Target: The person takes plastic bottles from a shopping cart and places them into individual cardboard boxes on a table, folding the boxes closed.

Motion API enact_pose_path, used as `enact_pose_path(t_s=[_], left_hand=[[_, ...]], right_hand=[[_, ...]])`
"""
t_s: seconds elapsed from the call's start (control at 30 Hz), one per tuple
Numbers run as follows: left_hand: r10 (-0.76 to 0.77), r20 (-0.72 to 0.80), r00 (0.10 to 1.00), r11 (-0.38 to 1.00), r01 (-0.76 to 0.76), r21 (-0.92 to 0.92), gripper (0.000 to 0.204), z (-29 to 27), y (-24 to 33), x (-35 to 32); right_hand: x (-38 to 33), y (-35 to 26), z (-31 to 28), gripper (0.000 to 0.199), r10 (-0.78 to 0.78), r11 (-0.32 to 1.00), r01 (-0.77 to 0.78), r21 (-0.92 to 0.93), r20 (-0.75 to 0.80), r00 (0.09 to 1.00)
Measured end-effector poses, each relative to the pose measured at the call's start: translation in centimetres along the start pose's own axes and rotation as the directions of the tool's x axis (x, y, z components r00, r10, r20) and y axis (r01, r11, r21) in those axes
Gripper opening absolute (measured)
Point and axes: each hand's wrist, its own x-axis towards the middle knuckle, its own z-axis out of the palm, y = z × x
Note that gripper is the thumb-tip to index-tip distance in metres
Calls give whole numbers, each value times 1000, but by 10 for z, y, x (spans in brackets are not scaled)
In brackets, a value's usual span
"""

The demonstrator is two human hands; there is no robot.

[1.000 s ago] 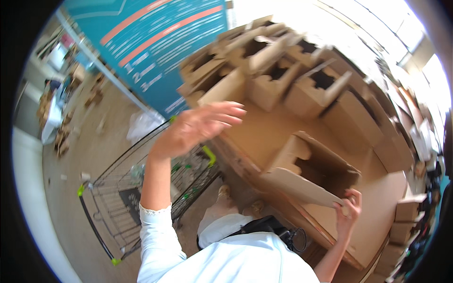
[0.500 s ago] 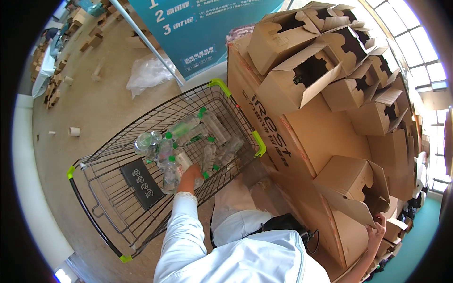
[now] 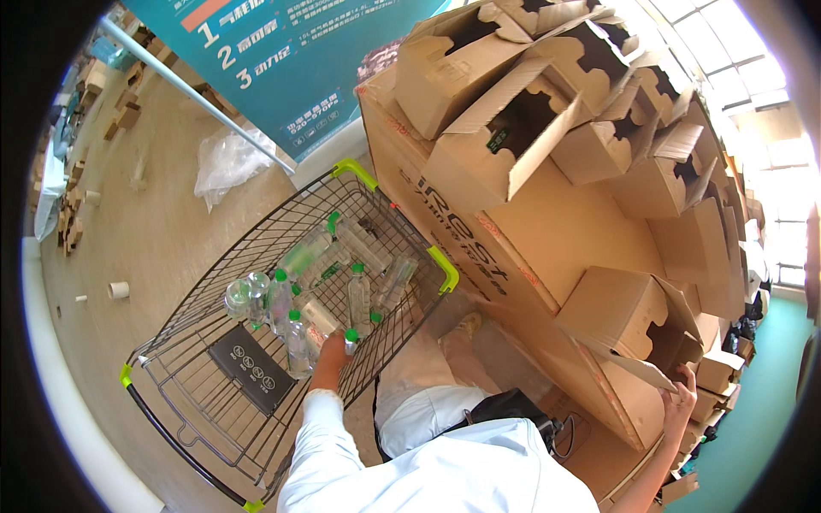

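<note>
My left hand point(image 3: 328, 362) is inside a black wire shopping cart point(image 3: 229, 449), its fingers closed around a clear plastic bottle with a green cap point(image 3: 351, 337). Most of that bottle is hidden by the hand. Around it lie several more clear bottles with green caps, among them an upright bottle point(image 3: 358, 292) and one lying on its side point(image 3: 363, 243). On the right, my right hand point(image 3: 681, 395) pinches the flap of an open cardboard box point(image 3: 611, 312). This box rests tilted on the large carton, its opening toward that hand.
A large brown carton point(image 3: 479, 248) stands against the cart's right side. Several open cardboard boxes point(image 3: 479, 158) are stacked on it. Behind the cart are a teal banner point(image 3: 282, 68), its pole point(image 3: 197, 94) and a clear plastic sheet point(image 3: 229, 167). A white tube point(image 3: 118, 290) lies on the floor.
The view has shifted, so the cart and carton sit farther left. My left hand has risen slightly with the bottle, whose cap now shows above the fingers. My right hand stays on the flap.
</note>
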Motion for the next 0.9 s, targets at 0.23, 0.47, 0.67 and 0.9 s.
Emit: enact_pose_path(t_s=[0.23, 0.47, 0.67, 0.9], left_hand=[[20, -595, 804, 878, -299, -375, 71, -134, -5, -37], [204, -882, 425, -575, -677, -459, 92, -287, 195, -125], [511, -751, 417, -859, 258, -441, 80, -230, 327, -125], [629, -755, 187, -727, -202, -656, 84, -235, 484, -232]], right_hand=[[0, 21, -1, 26, -152, 988, 152, 38, 20, 988], [-2, 27, 5, 25, -256, 962, 264, 75, -97, 962], [7, 35, 5, 24, -418, 900, 432, 60, -165, 893], [-4, 54, 15, 21, -470, 855, 503, 125, -221, 855]])
